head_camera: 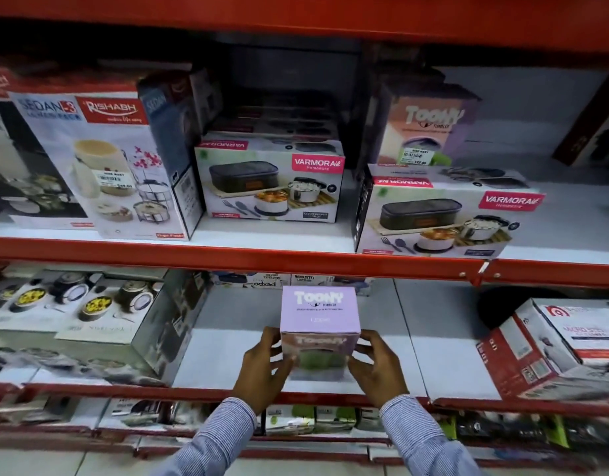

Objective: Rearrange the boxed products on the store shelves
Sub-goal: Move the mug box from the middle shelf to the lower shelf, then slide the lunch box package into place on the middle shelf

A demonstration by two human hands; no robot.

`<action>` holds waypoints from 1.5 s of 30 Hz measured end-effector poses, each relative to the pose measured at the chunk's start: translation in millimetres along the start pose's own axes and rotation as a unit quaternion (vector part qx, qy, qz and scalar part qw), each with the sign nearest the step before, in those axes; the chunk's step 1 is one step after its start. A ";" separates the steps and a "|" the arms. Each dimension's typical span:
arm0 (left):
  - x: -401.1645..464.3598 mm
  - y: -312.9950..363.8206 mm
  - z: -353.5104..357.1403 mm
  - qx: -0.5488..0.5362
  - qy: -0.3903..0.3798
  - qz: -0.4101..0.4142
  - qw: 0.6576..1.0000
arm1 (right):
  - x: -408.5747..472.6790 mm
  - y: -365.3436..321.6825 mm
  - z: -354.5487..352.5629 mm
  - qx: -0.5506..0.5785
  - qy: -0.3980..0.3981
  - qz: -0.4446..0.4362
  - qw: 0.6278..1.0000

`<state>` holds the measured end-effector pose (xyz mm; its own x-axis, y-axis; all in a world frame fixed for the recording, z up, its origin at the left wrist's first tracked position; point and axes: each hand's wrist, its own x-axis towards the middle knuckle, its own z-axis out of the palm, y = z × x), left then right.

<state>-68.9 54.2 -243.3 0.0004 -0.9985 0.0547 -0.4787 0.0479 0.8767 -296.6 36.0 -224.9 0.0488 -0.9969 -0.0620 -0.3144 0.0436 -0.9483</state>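
Lower centre of frame: lilac Toony tumbler box (319, 319) gripped from both sides, left hand (261, 367) on its left face, right hand (378, 367) on its right, over the white lower shelf (433, 355). Upper shelf, centre and right: two Varmora lunch boxes (272, 182) (444, 214); a second Toony box (430, 128) standing behind the right one. Upper left: Rishabh box (103, 163), tilted.

My left grip (261, 367) and right grip (378, 367) reach forward side by side, fingers curled inward, palms facing each other, striped sleeves at both wrists.
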 end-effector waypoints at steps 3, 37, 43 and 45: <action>-0.2 -15.2 10.1 0.009 -0.018 -0.027 0.999 | 1.3 16.1 4.2 -0.009 -0.011 0.031 0.999; 92.4 220.3 -4.5 -0.035 0.127 0.135 0.982 | 46.3 -145.0 -167.5 0.162 0.347 -0.112 0.917; 72.3 207.5 -47.0 -0.109 0.203 0.125 0.965 | 32.6 -165.3 -131.9 0.172 0.313 -0.173 0.918; 67.7 197.0 -67.2 -0.114 0.230 0.112 0.960 | 33.6 -172.7 -113.5 0.169 0.294 -0.179 0.924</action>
<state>-104.2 -2.2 -34.8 0.3333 -0.8472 0.4138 -0.3071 0.3174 0.8972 -348.3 -12.6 -27.9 -0.4623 -0.8107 0.3592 -0.0592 -0.3759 -0.9247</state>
